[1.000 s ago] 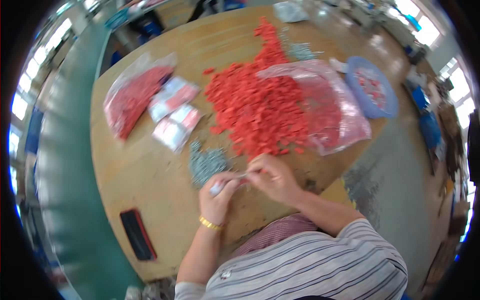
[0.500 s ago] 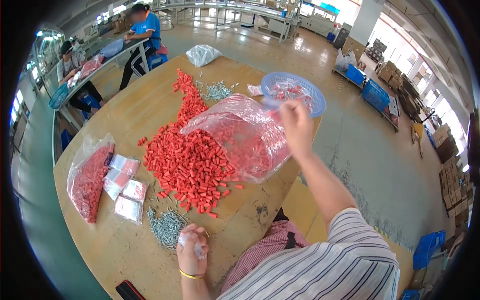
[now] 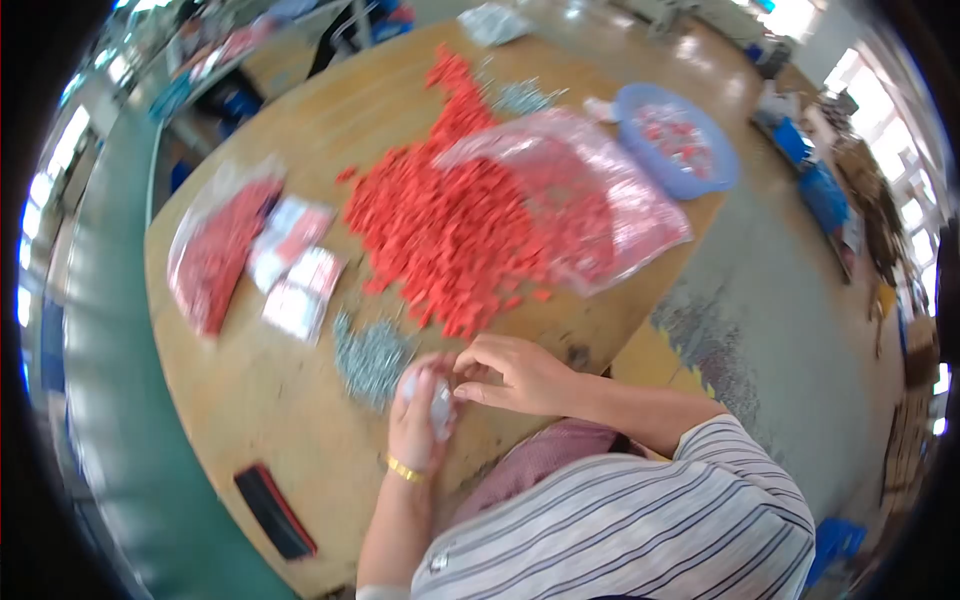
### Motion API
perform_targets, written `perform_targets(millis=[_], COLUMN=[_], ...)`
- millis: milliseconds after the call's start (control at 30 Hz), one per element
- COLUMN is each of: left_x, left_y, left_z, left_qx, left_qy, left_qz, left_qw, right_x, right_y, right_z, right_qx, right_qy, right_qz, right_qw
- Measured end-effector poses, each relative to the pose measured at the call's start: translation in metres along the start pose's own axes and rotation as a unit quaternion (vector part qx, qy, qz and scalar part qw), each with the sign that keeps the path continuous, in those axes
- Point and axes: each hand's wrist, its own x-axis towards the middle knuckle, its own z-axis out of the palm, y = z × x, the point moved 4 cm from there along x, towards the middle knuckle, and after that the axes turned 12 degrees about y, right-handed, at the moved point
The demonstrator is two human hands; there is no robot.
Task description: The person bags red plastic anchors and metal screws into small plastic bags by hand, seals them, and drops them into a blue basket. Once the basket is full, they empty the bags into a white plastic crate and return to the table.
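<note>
Near the front of the table, my left hand [image 3: 412, 425] is closed around a small clear plastic bag [image 3: 441, 408]. Beside it, my right hand [image 3: 520, 375] has its thumb and fingers apart and bent toward the bag; I see nothing held in it, though blur hides whether the fingertips touch the bag. A pile of metal screws [image 3: 372, 360] lies just beyond my left hand. Farther back spreads a large heap of red plastic plugs [image 3: 440, 235], partly inside a big clear bag [image 3: 640, 215] lying on its side.
To the left lie a bag of red pieces [image 3: 215, 260] and several small filled packets [image 3: 295, 305]. A blue basket [image 3: 715, 185] with packets stands at the back right. A dark, red-edged object [image 3: 275, 512] lies front left. More screws [image 3: 528, 96] and a plastic bag [image 3: 495, 24] are at the back.
My right hand has come back from the blue basket to beside my left hand, and the clear item it held is gone from it. The view has shifted, and my left hand still holds the bag.
</note>
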Motion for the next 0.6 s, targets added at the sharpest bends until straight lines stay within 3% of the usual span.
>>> perform_targets(millis=[100, 133, 233, 367, 400, 500, 600], left_x=[0.001, 0.000, 0.002, 0.003, 0.004, 0.006, 0.006], left_y=[0.001, 0.003, 0.003, 0.006, 0.006, 0.001, 0.003], left_z=[0.002, 0.002, -0.003, -0.004, -0.004, -0.006, -0.007], left_qx=[0.005, 0.002, -0.015, -0.013, -0.019, -0.017, -0.012], left_qy=[-0.025, -0.032, -0.042, -0.008, 0.001, 0.004, 0.015], left_qz=[0.001, -0.002, -0.008, -0.012, -0.017, -0.022, -0.023], left_qw=[1.000, 0.999, 0.999, 1.000, 1.000, 1.000, 1.000], right_x=[-0.002, 0.001, 0.004, 0.004, 0.004, -0.001, -0.001], right_y=[0.004, 0.008, 0.011, 0.017, 0.017, 0.027, 0.042], right_z=[0.032, 0.036, 0.035, 0.024, 0.021, 0.028, 0.029], right_qx=[0.017, 0.010, 0.079, 0.099, 0.088, 0.217, 0.295], right_qy=[-0.009, 0.026, 0.043, 0.071, 0.070, 0.040, 0.043], right_qz=[0.027, -0.035, -0.024, 0.110, 0.095, 0.189, 0.225], right_qw=[0.999, 0.999, 0.996, 0.986, 0.989, 0.957, 0.928])
